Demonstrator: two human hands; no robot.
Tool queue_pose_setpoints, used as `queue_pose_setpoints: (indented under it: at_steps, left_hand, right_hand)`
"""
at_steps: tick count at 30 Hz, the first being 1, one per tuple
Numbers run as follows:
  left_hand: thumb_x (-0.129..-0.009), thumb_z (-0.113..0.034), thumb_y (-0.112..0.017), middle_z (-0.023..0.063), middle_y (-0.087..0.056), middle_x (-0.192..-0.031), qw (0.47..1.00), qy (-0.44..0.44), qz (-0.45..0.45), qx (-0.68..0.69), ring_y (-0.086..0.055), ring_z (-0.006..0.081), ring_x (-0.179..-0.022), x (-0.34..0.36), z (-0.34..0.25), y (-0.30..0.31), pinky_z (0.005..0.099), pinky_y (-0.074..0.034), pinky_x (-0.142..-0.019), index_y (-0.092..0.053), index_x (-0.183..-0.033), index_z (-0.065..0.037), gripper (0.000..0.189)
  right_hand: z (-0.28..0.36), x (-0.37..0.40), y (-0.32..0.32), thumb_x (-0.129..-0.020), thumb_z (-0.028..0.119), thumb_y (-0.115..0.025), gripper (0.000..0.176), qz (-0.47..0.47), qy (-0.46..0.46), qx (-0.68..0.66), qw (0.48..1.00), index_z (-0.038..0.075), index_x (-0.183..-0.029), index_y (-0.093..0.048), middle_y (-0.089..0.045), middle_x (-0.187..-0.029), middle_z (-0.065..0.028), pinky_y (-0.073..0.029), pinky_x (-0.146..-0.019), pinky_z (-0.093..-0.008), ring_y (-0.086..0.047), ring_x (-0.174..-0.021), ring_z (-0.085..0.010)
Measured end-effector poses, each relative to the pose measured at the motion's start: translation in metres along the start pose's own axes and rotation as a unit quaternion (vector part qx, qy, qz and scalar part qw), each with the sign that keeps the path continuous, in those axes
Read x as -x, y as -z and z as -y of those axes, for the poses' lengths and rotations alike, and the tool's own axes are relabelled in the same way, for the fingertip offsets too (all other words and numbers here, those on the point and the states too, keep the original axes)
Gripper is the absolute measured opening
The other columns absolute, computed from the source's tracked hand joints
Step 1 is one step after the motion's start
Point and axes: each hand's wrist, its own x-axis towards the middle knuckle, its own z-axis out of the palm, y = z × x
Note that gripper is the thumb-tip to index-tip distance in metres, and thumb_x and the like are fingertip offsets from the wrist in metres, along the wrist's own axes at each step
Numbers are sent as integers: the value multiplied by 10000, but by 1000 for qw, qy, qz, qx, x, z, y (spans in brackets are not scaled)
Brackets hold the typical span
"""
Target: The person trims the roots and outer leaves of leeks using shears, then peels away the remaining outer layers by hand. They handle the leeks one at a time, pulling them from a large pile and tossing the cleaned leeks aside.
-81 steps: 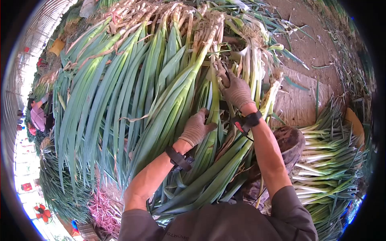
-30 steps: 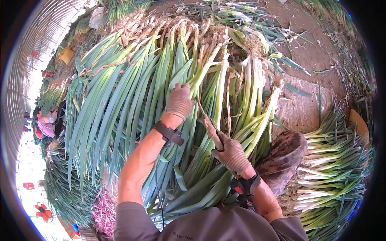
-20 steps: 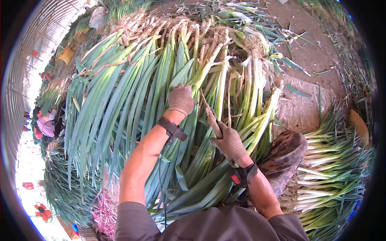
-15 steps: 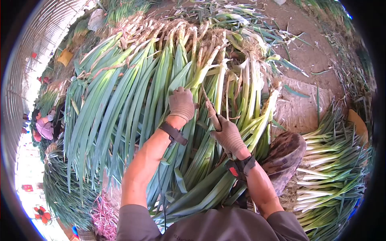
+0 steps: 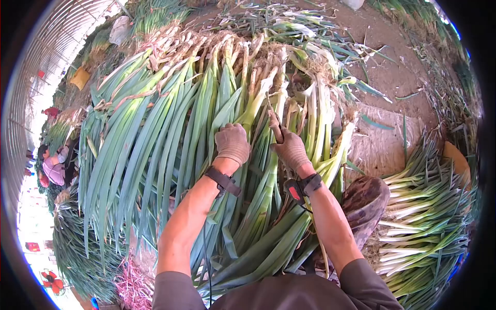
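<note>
My left hand (image 5: 232, 143), in a tan knit glove, is closed around the leaves of a large green onion (image 5: 252, 109). The pale root end of that onion points up and away, against the pile. Wrapped in a matching glove, my right hand (image 5: 292, 151) grips a knife (image 5: 275, 126) with a tan, worn handle. Its thin blade points away from me, close to the right side of the held stalk; whether it touches cannot be made out. A thick heap of green onions (image 5: 155, 124) lies under and around both hands, roots at the far side.
Trimmed green onions (image 5: 413, 237) are stacked at the right beside my camouflage-clad knee (image 5: 367, 201). Pink ties (image 5: 133, 284) lie at the lower left near another bundle (image 5: 82, 248). Another person (image 5: 54, 165) is at the far left. Leaf scraps (image 5: 320, 36) litter the ground ahead.
My left hand has come slightly back toward me, still closed on the leaves. My right hand has moved a little away from me, and the knife now stands more upright beside the stalk.
</note>
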Motion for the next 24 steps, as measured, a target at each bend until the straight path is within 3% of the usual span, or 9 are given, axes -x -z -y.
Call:
queue_pose_setpoints:
  at_steps: [11,14,17,24]
  left_hand:
    - [-740,-291,-843,210,-661,-1103,996,-8,54,65,-685,363,-1009,2,-3,11,438,-565,-878,-635,-1074,-8,485]
    - [-742,-295,-839,181,-681,-1106,996,-14,57,68,-702,321,-1004,9,-7,21,400,-568,-879,-650,-1082,-30,471]
    - [-739,-302,-843,191,-681,-1112,995,-23,47,86,-701,337,-1005,10,-7,14,399,-567,-885,-625,-1098,-16,509]
    - [-781,-241,-797,234,-690,-1092,982,-2,120,146,-702,379,-1015,29,-38,9,441,-567,-880,-541,-1172,18,534]
  right_hand:
    - [1,-61,11,-750,232,-691,376,-31,-11,49,998,2,-1047,-663,-698,-993,-281,-525,-897,-492,-672,-981,-438]
    - [-1,-83,14,-748,246,-679,393,-35,-19,63,997,1,-1056,-700,-705,-995,-281,-534,-895,-482,-684,-980,-425]
    - [3,-92,23,-756,240,-666,400,-38,-18,69,997,-11,-1065,-704,-706,-1005,-280,-532,-897,-480,-684,-987,-427]
    - [-15,-53,42,-754,238,-680,435,-9,16,44,999,-23,-1102,-665,-703,-989,-273,-535,-865,-466,-681,-949,-437]
